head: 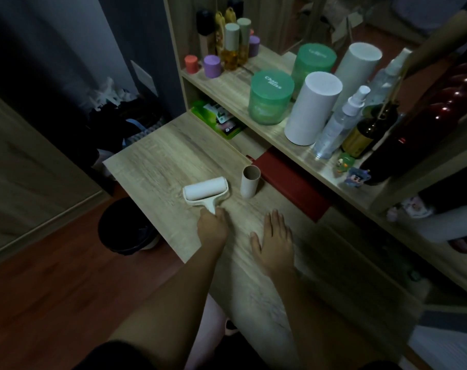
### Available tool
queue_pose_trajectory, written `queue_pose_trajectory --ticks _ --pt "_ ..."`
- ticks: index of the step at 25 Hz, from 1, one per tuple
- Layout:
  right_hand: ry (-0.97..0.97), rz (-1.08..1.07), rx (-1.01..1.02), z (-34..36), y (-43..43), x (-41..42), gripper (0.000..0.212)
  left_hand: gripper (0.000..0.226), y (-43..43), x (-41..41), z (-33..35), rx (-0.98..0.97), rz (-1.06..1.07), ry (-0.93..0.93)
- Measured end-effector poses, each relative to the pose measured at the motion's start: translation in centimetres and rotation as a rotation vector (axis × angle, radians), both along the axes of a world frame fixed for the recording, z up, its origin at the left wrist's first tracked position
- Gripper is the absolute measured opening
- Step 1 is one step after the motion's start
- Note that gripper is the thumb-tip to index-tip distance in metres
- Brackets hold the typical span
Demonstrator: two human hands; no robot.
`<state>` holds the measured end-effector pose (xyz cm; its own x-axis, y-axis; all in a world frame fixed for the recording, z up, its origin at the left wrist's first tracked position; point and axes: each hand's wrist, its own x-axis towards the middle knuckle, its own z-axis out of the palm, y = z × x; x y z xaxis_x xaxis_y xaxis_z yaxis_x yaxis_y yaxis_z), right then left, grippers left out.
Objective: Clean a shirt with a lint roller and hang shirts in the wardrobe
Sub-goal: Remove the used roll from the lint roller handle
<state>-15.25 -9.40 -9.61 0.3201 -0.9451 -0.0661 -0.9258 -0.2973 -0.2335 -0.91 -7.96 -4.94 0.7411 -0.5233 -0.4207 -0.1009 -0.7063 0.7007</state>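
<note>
On my feed the left hand (213, 229) is curled round the handle of the white lint roller (205, 192), which lies on the wooden desk (157, 161). The right hand (273, 243) rests flat on the desk, fingers straight, near the lint roller's right. A cardboard tube (249, 181) stands upright just right of the lint roller, with a red book (293, 182) lying beyond it.
</note>
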Motion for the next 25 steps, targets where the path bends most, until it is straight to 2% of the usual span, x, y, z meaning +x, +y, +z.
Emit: queue_pose_trajectory --ticks 2,5,9,12,14,16,19,21,25 --pt "-0.039 -0.002 0.033 0.6 0.2 -0.1 0.072 0.041 1.1 0.5 0.7 -0.035 0.016 -0.005" --pt "-0.164 -0.155 0.046 1.8 0.3 -0.2 0.062 0.043 3.8 1.6 1.6 -0.078 -0.069 -0.075" --pt "-0.619 -0.397 0.194 6.3 1.9 0.7 0.043 0.037 8.8 1.4 3.4 -0.153 -0.31 -0.226" --pt "-0.904 -0.407 0.414 10.4 4.0 1.7 0.03 0.034 11.5 0.0 5.2 -0.217 -0.429 -0.276" --pt "-1.009 -0.388 0.464 12.1 5.6 2.2 0.033 0.034 12.8 -1.1 6.2 -0.256 -0.509 -0.303" --pt "-1.054 -0.389 0.436 13.1 7.0 2.4 0.038 0.036 13.9 -2.1 7.2 -0.292 -0.579 -0.313" --pt "-1.084 -0.415 0.317 14.9 8.5 2.3 0.024 0.036 15.2 -3.1 8.2 -0.358 -0.63 -0.261" --pt "-1.077 -0.41 0.272 16.1 9.0 1.8 0.017 0.028 16.0 -3.1 9.0 -0.417 -0.658 -0.165" --pt "-1.023 -0.287 0.229 18.4 9.4 0.5 0.015 0.024 15.0 -1.1 11.7 -0.565 -0.349 0.132"
